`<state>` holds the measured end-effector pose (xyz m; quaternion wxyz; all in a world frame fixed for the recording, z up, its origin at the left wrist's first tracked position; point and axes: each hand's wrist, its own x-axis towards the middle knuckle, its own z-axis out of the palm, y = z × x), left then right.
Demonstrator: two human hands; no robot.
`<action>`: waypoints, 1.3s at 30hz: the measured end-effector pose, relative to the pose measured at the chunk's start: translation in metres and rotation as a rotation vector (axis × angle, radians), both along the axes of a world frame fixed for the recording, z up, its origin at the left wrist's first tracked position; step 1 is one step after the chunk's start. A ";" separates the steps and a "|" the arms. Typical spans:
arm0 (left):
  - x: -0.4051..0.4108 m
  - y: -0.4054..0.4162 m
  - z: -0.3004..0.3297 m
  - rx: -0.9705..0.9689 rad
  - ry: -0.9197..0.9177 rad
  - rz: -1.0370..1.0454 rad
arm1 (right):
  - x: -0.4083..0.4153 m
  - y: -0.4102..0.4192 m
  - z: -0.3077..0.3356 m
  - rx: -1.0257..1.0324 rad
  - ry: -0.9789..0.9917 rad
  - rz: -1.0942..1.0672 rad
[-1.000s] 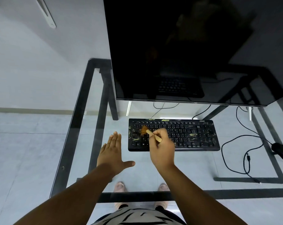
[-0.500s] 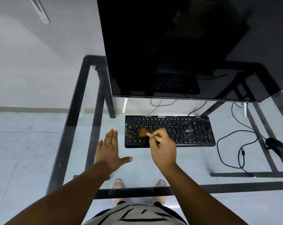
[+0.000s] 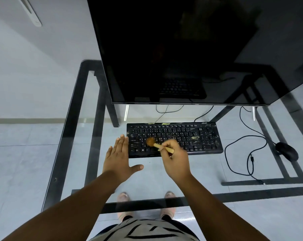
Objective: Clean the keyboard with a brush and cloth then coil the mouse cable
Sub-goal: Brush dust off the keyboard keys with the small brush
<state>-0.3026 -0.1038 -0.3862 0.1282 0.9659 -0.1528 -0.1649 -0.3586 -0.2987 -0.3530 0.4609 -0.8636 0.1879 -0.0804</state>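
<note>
A black keyboard (image 3: 196,136) with pale smudges on its keys lies on the glass desk. My right hand (image 3: 176,160) grips a small wooden-handled brush (image 3: 158,145), whose brown bristles touch the keys on the keyboard's left half. My left hand (image 3: 118,157) lies flat and open on the glass, fingertips against the keyboard's left edge. A black mouse (image 3: 286,151) sits at the far right, its black cable (image 3: 241,153) looping loosely across the glass. No cloth is in view.
A large dark monitor (image 3: 182,49) stands right behind the keyboard and overhangs it. The glass desk (image 3: 77,153) has black frame bars, with the near edge bar close to my body. My feet show through the glass below.
The brush has shifted slightly along the keyboard's left half. My left hand has moved closer to the keyboard's left edge. The camera view has drifted a little.
</note>
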 end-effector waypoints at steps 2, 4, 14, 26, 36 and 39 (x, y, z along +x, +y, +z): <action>-0.001 -0.004 -0.001 -0.017 -0.002 -0.014 | -0.001 -0.006 0.001 -0.094 -0.014 -0.143; -0.001 -0.010 -0.001 -0.022 -0.003 -0.053 | -0.004 -0.012 0.003 -0.013 -0.067 -0.202; -0.006 -0.027 0.002 0.062 -0.015 -0.100 | -0.006 -0.046 0.008 0.140 -0.034 -0.244; -0.013 -0.065 0.005 0.056 -0.036 -0.108 | -0.027 -0.086 0.002 0.051 0.022 -0.347; -0.021 -0.104 0.002 0.037 -0.034 -0.139 | -0.037 -0.123 0.003 -0.012 0.005 -0.461; -0.023 -0.115 0.002 0.033 -0.032 -0.147 | -0.034 -0.134 0.005 0.137 -0.048 -0.381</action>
